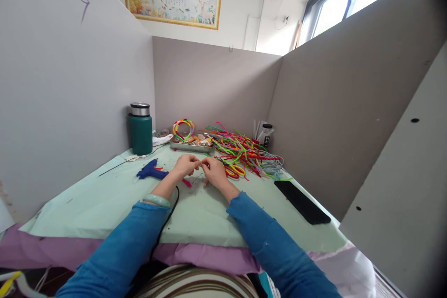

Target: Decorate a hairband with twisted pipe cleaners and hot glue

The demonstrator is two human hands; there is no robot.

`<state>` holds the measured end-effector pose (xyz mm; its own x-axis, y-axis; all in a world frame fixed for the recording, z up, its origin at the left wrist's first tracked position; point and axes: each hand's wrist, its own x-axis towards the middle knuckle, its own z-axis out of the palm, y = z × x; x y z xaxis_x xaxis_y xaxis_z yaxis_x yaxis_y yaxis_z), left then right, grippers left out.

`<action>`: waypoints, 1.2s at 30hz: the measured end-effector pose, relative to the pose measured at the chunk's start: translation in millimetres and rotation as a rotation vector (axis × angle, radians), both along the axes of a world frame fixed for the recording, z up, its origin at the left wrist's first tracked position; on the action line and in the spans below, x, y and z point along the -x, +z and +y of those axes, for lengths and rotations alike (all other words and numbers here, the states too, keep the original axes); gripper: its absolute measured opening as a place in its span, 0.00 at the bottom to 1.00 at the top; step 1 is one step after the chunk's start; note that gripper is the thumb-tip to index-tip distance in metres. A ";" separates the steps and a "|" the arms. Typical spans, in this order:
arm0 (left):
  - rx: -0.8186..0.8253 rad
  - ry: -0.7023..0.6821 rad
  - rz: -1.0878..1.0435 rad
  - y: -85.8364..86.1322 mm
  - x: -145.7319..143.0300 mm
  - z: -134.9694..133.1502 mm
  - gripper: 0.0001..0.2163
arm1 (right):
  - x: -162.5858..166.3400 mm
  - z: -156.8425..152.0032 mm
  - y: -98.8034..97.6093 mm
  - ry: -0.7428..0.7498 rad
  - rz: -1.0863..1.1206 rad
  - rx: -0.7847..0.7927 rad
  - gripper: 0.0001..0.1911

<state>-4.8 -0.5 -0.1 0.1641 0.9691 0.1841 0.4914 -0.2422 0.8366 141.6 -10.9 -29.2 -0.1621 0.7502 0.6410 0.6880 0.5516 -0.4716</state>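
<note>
My left hand and my right hand meet above the middle of the table, fingertips pinched close together. Whatever lies between them is too small and hidden to name. Just below the left hand, a bright pink fuzzy piece rests on the cloth. A blue glue gun lies to the left of that hand, its black cord running under my left forearm. Beside the right hand are yellow-and-red handled scissors, partly under a heap of colourful pipe cleaners.
A green flask stands at the back left. Behind my hands is a metal tray of small items with a multicoloured ring. A black phone-like slab lies at right on the pale green cloth. Grey partitions enclose the table.
</note>
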 end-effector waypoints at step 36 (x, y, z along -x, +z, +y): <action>-0.062 0.015 0.136 0.4 0.1 -0.5 0.08 | 0.9 -1.5 1.1 -0.063 -0.038 0.042 0.07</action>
